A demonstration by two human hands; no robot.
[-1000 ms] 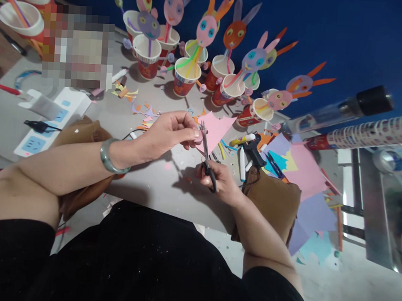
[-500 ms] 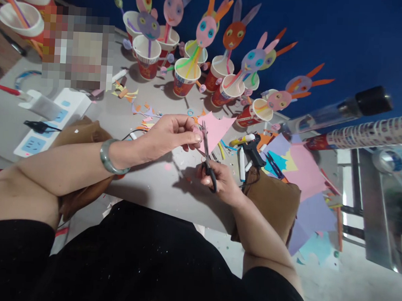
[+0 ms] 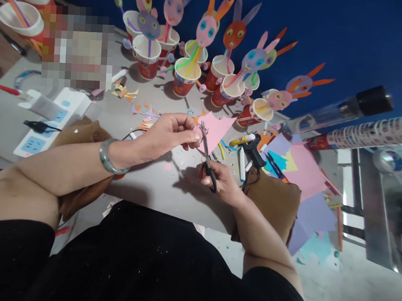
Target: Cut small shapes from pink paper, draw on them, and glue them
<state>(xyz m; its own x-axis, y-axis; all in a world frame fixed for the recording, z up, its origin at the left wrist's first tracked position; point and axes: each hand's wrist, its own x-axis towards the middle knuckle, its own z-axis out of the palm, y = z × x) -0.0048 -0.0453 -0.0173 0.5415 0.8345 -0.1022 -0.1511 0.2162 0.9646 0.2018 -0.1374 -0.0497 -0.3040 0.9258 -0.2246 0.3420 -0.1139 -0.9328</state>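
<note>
My left hand (image 3: 175,133), with a green bangle on its wrist, pinches a small pink paper piece (image 3: 197,130) between thumb and fingers. Black-handled scissors (image 3: 206,148) are gripped in my right hand (image 3: 224,183), their blades pointing up and away from me. The blades reach the edge of the small piece; whether they are fully closed is hard to tell. Behind them is a larger pink paper sheet (image 3: 220,130) with scalloped cut edges; whether it lies on the table or is held too is unclear.
Several red paper cups (image 3: 186,80) with paper animal heads stand along the back. Coloured scraps (image 3: 147,116) lie left. On the right are a black glue gun (image 3: 255,151), white markers (image 3: 242,164), coloured sheets (image 3: 307,172) and a brown cushion (image 3: 274,203). A power strip (image 3: 52,124) sits left.
The scissor blades have shifted very slightly against the small pink piece. Both hands stay nearly in place, and the objects around them are unchanged.
</note>
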